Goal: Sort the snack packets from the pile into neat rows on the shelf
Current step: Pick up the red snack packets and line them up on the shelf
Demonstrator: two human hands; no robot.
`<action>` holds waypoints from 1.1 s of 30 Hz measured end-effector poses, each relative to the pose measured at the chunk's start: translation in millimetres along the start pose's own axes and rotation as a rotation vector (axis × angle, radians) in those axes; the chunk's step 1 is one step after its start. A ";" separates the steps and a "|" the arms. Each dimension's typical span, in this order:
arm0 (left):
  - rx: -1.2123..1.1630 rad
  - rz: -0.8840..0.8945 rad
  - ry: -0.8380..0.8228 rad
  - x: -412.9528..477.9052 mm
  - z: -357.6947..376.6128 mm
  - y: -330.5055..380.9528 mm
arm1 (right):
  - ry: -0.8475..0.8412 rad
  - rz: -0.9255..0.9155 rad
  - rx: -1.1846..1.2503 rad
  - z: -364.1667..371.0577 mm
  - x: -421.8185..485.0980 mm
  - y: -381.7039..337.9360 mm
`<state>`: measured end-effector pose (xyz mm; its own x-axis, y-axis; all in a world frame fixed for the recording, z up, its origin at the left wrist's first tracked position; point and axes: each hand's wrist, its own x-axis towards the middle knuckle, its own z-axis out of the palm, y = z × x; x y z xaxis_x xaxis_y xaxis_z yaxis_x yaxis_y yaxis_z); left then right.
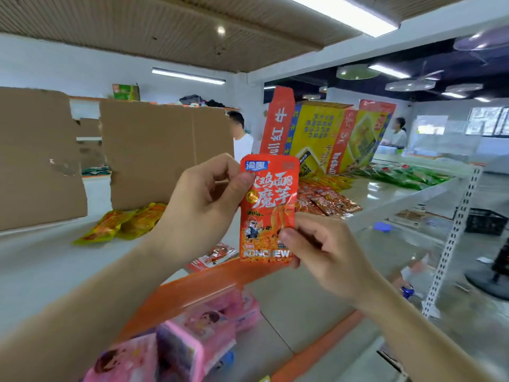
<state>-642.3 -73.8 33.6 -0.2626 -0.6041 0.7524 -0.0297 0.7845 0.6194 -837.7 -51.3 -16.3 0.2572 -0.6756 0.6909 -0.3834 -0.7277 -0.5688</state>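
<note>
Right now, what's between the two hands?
Head view: red snack packet, pinched near its top by the left hand and near its bottom by the right hand.

Head camera, facing forward, close over shelf [35,260]

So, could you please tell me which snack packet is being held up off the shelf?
The red KONCHEW packet, pinched upright between the left hand and right hand; the yellow packets and other red packets lie flat on the shelf.
</note>
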 end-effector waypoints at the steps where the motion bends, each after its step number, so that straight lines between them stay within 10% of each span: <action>1: -0.012 -0.002 -0.001 2.5 15.2 2.2 | 0.010 0.009 -0.002 -11.9 -6.7 3.1; 21: -0.137 -0.062 -0.133 40.5 319.1 28.9 | 0.156 0.214 -0.157 -263.3 -151.0 77.4; 33: -0.135 -0.160 -0.192 43.8 377.2 6.6 | 0.121 0.253 -0.156 -300.8 -174.4 125.3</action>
<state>-1017.7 -42.1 -13.8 -0.4428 -0.6709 0.5949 0.0401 0.6480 0.7606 -1197.4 11.1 -73.9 0.0324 -0.8070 0.5896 -0.5559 -0.5048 -0.6605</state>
